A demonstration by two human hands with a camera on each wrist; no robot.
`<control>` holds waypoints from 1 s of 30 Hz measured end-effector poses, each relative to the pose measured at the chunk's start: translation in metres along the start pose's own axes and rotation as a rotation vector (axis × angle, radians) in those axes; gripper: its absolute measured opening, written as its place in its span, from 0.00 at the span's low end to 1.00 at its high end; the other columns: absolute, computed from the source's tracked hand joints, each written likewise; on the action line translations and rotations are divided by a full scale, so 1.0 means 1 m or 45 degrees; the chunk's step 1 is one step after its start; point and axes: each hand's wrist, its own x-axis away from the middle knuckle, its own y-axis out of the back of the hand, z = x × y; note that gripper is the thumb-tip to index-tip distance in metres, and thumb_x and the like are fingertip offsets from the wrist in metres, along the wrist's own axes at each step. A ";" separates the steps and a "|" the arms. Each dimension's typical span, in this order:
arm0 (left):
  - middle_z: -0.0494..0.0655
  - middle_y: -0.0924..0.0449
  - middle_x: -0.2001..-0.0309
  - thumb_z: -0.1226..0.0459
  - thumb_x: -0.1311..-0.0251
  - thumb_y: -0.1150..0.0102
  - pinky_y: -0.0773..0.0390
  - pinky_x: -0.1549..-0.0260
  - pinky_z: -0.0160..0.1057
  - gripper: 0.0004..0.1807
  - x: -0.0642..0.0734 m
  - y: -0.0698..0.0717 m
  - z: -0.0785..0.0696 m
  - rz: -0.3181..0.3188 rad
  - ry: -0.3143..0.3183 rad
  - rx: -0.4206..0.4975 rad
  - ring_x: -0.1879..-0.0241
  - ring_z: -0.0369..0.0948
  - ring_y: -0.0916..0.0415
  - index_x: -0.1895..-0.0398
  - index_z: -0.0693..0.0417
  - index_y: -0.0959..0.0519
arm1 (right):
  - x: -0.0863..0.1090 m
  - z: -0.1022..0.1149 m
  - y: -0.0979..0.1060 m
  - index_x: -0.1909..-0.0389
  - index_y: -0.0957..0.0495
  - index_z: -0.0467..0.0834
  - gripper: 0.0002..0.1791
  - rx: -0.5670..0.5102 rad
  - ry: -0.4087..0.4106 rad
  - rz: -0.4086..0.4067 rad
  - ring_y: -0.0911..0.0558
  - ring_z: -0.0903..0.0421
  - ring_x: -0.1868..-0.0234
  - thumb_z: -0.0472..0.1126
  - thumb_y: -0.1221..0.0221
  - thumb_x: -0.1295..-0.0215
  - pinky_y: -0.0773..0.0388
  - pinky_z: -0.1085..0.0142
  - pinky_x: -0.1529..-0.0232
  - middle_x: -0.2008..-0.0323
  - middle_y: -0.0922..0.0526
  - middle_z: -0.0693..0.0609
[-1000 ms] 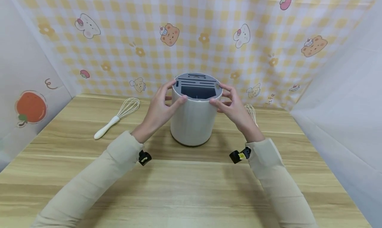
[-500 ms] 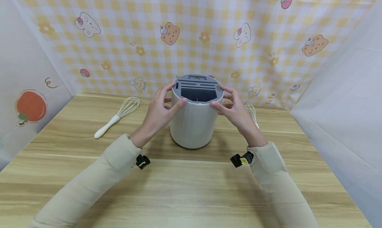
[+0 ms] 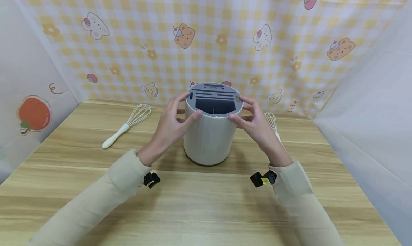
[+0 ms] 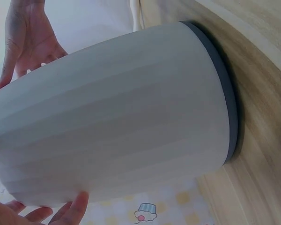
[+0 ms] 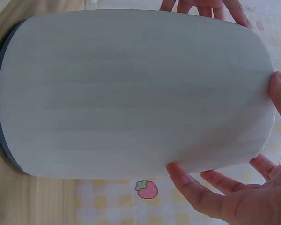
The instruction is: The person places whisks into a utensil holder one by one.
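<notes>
Behind a wooden table (image 3: 206, 210) hangs a checked cloth (image 3: 222, 60) in yellow and white, printed with small animals, flowers and fruits. The left hand (image 3: 168, 121) grips the holder (image 3: 208, 140) at its upper end: the thumb presses at about 7 o'clock of the rim, and the fingers lie around the side near 9 o'clock. The right hand (image 3: 257, 122) grips it in a similar way, with the thumb at about 5 o'clock and the fingers near 3 o'clock; in the right wrist view these fingers are spread, with gaps between the tips. The holder is pale, round and tall, and it stands upright on the table, in front of the cloth, its dark base (image 4: 225, 89) against the wood. Its grey top (image 3: 214, 97) has several narrow slots and, toward 6 o'clock, one wide opening. Each wrist carries a small black device, one below the left hand (image 3: 151, 180) and one below the right (image 3: 256, 179), and both arms are in beige sleeves (image 3: 304, 206). From the holder, a white whisk (image 3: 128, 125) lies well apart at 9 o'clock; a second whisk (image 3: 271, 122) lies at 3 o'clock, partly hidden by the right arm.
</notes>
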 end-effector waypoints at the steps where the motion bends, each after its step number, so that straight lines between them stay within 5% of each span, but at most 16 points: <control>1: 0.45 0.40 0.34 0.38 0.47 0.45 0.19 0.57 0.41 0.41 0.001 0.000 -0.001 0.000 -0.002 0.001 0.48 0.49 0.27 0.31 0.39 0.42 | 0.001 0.000 0.000 0.31 0.49 0.51 0.41 0.003 -0.001 -0.002 0.25 0.45 0.45 0.48 0.38 0.41 0.23 0.54 0.48 0.35 0.39 0.43; 20: 0.45 0.39 0.36 0.39 0.47 0.43 0.18 0.60 0.41 0.40 0.018 0.001 -0.010 0.005 -0.011 -0.026 0.50 0.49 0.24 0.32 0.41 0.41 | 0.023 0.003 0.000 0.31 0.49 0.50 0.39 0.002 0.013 0.004 0.26 0.44 0.46 0.44 0.39 0.39 0.22 0.59 0.50 0.36 0.39 0.44; 30: 0.47 0.40 0.36 0.40 0.46 0.43 0.19 0.58 0.43 0.40 0.022 0.001 -0.012 0.027 -0.011 -0.014 0.49 0.48 0.24 0.32 0.41 0.42 | 0.028 0.004 0.000 0.31 0.48 0.49 0.39 0.066 0.028 -0.012 0.26 0.45 0.45 0.48 0.40 0.40 0.24 0.54 0.48 0.34 0.41 0.44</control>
